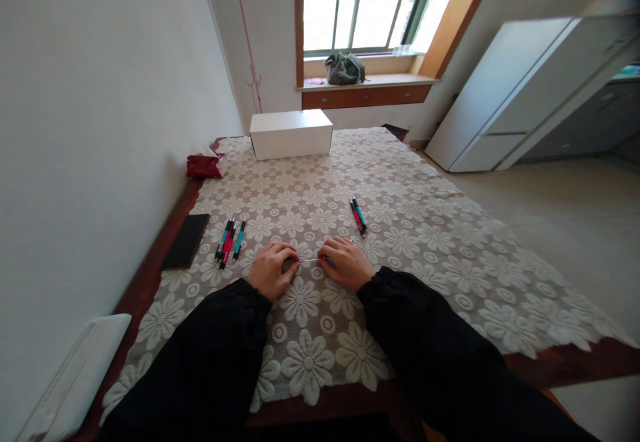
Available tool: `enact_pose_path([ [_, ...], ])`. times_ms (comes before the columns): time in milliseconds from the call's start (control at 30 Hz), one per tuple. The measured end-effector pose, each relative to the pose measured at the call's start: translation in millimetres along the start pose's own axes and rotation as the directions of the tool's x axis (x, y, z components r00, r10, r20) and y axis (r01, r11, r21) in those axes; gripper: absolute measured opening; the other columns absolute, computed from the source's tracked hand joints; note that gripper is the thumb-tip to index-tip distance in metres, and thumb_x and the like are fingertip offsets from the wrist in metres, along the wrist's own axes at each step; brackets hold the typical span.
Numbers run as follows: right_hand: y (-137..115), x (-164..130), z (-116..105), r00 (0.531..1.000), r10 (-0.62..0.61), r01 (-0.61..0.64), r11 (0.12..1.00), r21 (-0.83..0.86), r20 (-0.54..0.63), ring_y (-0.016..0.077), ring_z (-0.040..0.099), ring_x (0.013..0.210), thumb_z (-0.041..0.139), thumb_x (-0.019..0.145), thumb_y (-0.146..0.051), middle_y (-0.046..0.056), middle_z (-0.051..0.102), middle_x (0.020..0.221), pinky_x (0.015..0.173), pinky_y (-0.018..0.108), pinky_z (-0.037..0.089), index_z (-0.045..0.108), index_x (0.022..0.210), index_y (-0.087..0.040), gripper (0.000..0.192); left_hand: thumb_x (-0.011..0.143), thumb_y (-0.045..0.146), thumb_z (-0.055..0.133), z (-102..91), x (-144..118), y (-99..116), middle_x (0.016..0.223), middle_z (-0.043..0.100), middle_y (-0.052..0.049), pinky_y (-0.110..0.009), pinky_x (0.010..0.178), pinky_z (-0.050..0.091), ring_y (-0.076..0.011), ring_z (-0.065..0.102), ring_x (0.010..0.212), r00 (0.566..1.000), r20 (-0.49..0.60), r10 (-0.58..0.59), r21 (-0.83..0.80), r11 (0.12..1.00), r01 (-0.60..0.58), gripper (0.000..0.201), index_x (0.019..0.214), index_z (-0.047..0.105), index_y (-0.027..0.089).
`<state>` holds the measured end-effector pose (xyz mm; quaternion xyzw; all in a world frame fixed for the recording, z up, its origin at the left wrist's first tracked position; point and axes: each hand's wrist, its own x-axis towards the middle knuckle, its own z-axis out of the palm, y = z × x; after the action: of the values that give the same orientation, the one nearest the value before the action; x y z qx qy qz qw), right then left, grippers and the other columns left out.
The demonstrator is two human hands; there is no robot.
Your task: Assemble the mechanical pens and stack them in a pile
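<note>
Hands meet low on the lace tablecloth, left hand and right hand each pinching an end of one pen, which seems pulled apart with a thin refill bridging the gap. I'd say keep both grips close to the join and pull straight along its length, so the thin part doesn't bend. Four more pens lie just left near a black notebook, two pens sit right of centre, white box well behind.
</note>
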<state>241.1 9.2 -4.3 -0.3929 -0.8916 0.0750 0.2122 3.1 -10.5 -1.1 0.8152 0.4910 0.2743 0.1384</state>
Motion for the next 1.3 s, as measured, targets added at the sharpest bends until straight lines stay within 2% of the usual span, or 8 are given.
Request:
enact_pose_path([
  [500, 1.3, -0.7, 1.1, 1.000, 0.013, -0.013, 1.000, 0.010, -0.012, 0.0219, 0.056, 0.091, 0.060, 0.091, -0.015, 0.003, 0.063, 0.090, 0.084, 0.035, 0.041, 0.058, 0.089, -0.021, 0.007, 0.088, 0.020, 0.070, 0.0, 0.4, 0.8, 0.108, 0.071, -0.004, -0.045, 0.098, 0.049, -0.0265, 0.061, 0.110, 1.000, -0.009, -0.001, -0.001, 1.000, 0.001, 0.005, 0.090, 0.070, 0.024],
  [933, -0.3, -0.4, 2.3, 0.999, -0.049, 0.049, 0.994, 0.099, -0.002, 0.0208, 0.059, 0.088, 0.058, 0.098, -0.019, 0.004, 0.065, 0.090, 0.082, 0.033, 0.042, 0.061, 0.093, -0.021, 0.005, 0.090, 0.021, 0.069, 3.0, 0.3, -3.1, 0.109, 0.070, -0.005, -0.044, 0.101, 0.050, -0.0254, 0.061, 0.111, 0.999, -0.017, 0.048, -0.084, 0.995, -0.049, 0.004, 0.092, 0.070, 0.024],
  [1100, 1.6, -0.9, 5.5, 0.996, -0.077, 0.072, 0.990, 0.124, 0.040, 0.0187, 0.064, 0.084, 0.056, 0.099, -0.019, 0.003, 0.069, 0.092, 0.077, 0.032, 0.040, 0.062, 0.098, -0.021, 0.006, 0.089, 0.020, 0.069, 1.3, 0.8, -0.3, 0.109, 0.070, -0.006, -0.044, 0.100, 0.050, -0.0256, 0.062, 0.110, 0.999, -0.007, 0.043, -0.082, 0.996, -0.044, 0.004, 0.091, 0.071, 0.024],
  [1300, 1.9, -1.1, 5.0, 0.996, -0.086, 0.082, 0.989, 0.122, 0.024, 0.0202, 0.062, 0.087, 0.056, 0.099, -0.019, 0.004, 0.068, 0.092, 0.079, 0.032, 0.041, 0.060, 0.097, -0.021, 0.005, 0.088, 0.020, 0.069, 1.8, 0.4, -0.9, 0.109, 0.070, -0.005, -0.044, 0.100, 0.050, -0.0257, 0.062, 0.110, 0.998, -0.015, 0.054, -0.080, 0.995, -0.055, 0.005, 0.090, 0.070, 0.024],
])
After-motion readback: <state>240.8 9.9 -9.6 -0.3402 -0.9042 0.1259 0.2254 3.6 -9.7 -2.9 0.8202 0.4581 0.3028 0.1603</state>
